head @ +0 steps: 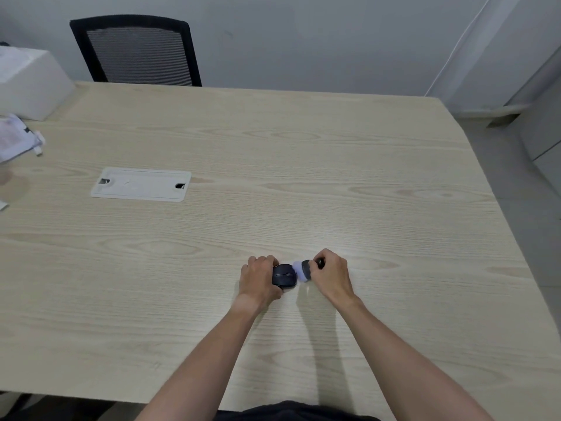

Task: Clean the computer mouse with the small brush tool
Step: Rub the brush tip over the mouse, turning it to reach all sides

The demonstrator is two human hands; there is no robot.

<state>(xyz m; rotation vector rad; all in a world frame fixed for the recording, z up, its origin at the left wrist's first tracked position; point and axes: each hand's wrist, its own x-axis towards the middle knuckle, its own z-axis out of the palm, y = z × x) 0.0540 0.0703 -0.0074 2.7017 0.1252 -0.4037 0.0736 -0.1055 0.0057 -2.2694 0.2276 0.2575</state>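
A dark grey computer mouse (284, 275) lies on the pale wooden table (273, 165), near its front middle. My left hand (258, 279) grips the mouse from its left side and holds it flat on the table. My right hand (332, 276) is closed on the small brush tool (304, 270), which has a grey collar and pale bristles. The bristles point left and touch the right side of the mouse. The brush handle is mostly hidden in my fingers.
A white cable-port cover (141, 184) is set into the table at left. A white box (28, 82) and a pale pouch (16, 136) sit at the far left edge. A black mesh chair (136, 50) stands behind the table.
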